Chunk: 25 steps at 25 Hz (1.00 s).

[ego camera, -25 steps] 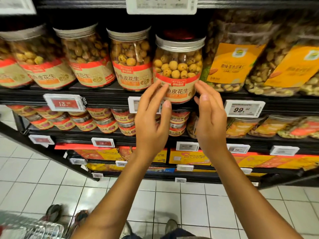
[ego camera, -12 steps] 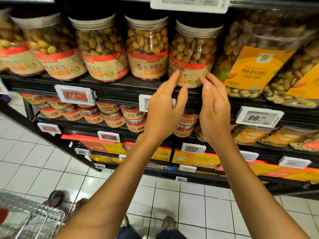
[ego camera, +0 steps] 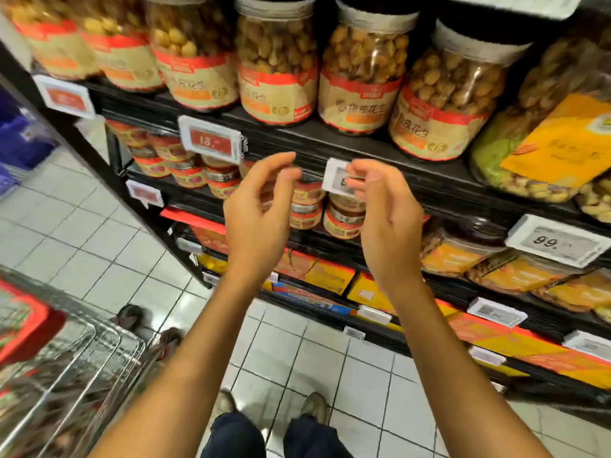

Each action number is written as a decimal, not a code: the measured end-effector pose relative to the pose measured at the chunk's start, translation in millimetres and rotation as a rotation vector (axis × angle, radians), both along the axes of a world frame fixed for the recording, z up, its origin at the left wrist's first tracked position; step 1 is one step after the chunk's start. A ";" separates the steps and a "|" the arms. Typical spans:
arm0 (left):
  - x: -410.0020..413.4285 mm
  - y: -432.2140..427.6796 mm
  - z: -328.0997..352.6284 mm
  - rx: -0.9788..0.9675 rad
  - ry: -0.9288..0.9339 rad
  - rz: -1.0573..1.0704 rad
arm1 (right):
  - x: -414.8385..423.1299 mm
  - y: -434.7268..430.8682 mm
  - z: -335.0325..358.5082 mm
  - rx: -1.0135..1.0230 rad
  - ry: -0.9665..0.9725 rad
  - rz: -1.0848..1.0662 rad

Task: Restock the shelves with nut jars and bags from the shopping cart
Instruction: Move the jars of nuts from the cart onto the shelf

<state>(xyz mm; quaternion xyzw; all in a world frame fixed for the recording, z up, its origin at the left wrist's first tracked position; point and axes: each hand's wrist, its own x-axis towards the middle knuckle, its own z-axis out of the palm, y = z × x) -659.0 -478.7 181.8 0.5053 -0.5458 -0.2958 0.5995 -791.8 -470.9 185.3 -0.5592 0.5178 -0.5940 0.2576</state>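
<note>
A row of clear nut jars with red and cream labels stands on the upper black shelf (ego camera: 347, 140). The rightmost jar (ego camera: 453, 94) stands beside a nut bag with a yellow label (ego camera: 542, 137). My left hand (ego camera: 261, 206) and my right hand (ego camera: 386, 213) hang in front of the shelf edge below the jars, fingers loosely curled, holding nothing and touching no jar. The wire shopping cart (ego camera: 66, 375) is at the lower left, blurred; what lies in it cannot be made out.
Small tins (ego camera: 344, 216) fill the shelf below, with more bags (ego camera: 515, 272) to the right and yellow boxes (ego camera: 317, 272) lower down. Price tags (ego camera: 211, 140) stick out from the shelf edges. White tiled floor (ego camera: 99, 246) lies to the left, my feet below.
Both hands have let go of the rightmost jar, which now stands on the shelf, and have drawn back and down. My view has swung left toward the cart.
</note>
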 end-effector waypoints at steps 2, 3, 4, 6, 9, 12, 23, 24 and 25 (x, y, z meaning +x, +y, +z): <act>43.8 26.1 -8.1 0.082 0.053 0.066 | 34.1 9.7 1.5 -0.001 0.077 0.087; 67.9 43.2 -13.1 0.137 0.088 0.098 | 53.4 16.2 0.0 0.013 0.090 0.162; 93.6 62.6 -18.3 0.192 0.121 0.140 | 76.5 23.8 -1.9 0.047 0.072 0.264; 152.3 109.5 -30.2 0.270 0.157 0.267 | 137.7 44.1 -7.9 0.128 -0.012 0.482; 246.1 180.5 -41.9 0.320 0.185 0.460 | 243.1 80.5 -20.2 0.170 -0.058 0.733; 363.4 264.1 -51.9 0.349 0.231 0.666 | 377.1 141.6 -40.7 0.253 0.017 1.020; 668.8 459.0 -135.6 0.754 0.341 0.964 | 694.2 250.0 -166.2 0.677 0.521 1.353; 682.6 466.7 -152.8 0.814 0.378 0.980 | 708.8 254.3 -184.8 0.708 0.582 1.371; 695.1 473.5 -170.6 0.879 0.421 1.007 | 721.1 259.1 -203.7 0.734 0.630 1.390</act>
